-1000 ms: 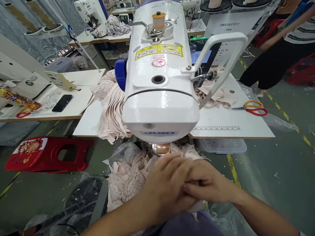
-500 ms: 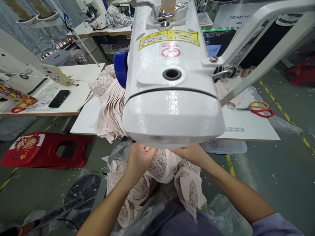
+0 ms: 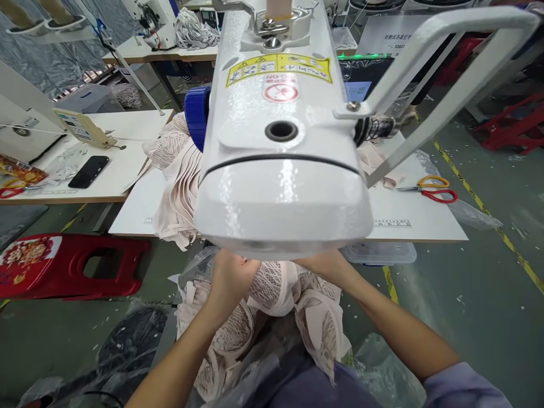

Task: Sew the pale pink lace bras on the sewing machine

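The white sewing machine head fills the middle of the view and covers most of my fingers. Beneath its front edge I hold a pale pink lace bra. My left hand is closed at the bra's left side, its fingers curled in. My right hand grips the right side, with its fingertips hidden behind the machine. More beige lace bras hang and pile below my hands, over clear plastic on my lap.
A stack of beige bra pieces lies left of the machine. Red-and-yellow-handled scissors rest on the table's right side. A black phone is on the left table. A red stool lies at left, and a clear plastic tray sits under the table edge.
My view has shifted slightly, so the machine and tables appear a little further left. Both hands keep their places on the bra under the machine head.
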Available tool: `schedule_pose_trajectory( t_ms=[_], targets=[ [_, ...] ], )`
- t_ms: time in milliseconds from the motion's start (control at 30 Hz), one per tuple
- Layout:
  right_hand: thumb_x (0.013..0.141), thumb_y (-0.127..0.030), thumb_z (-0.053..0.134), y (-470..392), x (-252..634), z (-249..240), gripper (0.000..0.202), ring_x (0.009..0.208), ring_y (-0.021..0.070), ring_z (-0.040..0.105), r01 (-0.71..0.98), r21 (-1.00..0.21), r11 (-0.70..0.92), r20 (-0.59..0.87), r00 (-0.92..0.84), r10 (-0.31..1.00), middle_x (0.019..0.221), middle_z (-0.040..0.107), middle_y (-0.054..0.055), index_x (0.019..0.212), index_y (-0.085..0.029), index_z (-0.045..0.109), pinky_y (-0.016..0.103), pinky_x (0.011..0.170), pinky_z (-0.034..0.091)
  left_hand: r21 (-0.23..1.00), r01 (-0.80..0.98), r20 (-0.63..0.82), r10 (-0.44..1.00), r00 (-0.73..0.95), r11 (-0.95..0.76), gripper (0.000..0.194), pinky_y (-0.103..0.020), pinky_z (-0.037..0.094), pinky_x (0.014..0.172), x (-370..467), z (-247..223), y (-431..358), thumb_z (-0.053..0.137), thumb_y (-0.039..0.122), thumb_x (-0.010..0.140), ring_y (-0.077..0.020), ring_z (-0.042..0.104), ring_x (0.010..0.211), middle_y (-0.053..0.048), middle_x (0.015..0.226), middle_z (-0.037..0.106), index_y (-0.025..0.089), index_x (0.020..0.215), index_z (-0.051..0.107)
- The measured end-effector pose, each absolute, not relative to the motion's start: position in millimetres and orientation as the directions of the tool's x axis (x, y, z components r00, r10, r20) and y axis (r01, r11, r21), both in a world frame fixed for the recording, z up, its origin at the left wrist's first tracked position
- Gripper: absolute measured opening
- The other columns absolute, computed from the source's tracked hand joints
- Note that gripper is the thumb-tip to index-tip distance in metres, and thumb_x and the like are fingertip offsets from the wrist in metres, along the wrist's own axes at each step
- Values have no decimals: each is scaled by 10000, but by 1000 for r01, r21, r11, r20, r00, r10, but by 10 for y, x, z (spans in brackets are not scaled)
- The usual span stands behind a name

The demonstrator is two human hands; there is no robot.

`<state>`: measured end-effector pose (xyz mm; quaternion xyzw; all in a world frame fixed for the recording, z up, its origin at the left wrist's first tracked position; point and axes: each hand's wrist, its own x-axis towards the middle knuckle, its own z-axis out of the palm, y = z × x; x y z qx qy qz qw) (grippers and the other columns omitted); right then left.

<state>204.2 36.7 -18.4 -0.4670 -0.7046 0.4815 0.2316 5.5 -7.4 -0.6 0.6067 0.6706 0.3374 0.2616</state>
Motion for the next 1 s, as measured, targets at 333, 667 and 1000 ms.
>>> schedule_pose_trajectory(
  t_ms=[333, 667, 1000],
  targets=[
    [817, -660, 526, 304, 2138, -293, 521, 566, 142, 392, 430, -901, 58, -147, -429, 891, 579, 403, -8, 579, -214, 397, 255, 520, 284, 748, 656, 48, 977, -205, 101, 153, -215, 337, 494, -92, -76, -160, 537, 251, 825, -120, 457, 546, 36, 567, 436, 210, 692, 474],
    [827, -637, 506, 231, 2237, -441, 513, 533, 110, 312, 364, -931, 43, -126, -430, 894, 580, 321, -42, 584, -216, 343, 255, 519, 218, 868, 458, 220, 976, -9, -191, 777, -551, 333, 1132, -74, -1164, -906, 489, 634, 891, -360, 366, 1409, -206, 1515, 362, 193, 1496, 279],
    [879, -687, 439, 71, 2281, -468, 539, 588, 134, 410, 323, -943, 86, -82, -473, 877, 637, 435, -18, 658, -195, 458, 257, 557, 293, 727, 679, 96, 994, 48, -104, 628, -550, 433, 1076, -245, -1599, -845, 435, 73, 770, -321, 503, 1326, -195, 1393, 543, 172, 1391, 442]
  ],
)
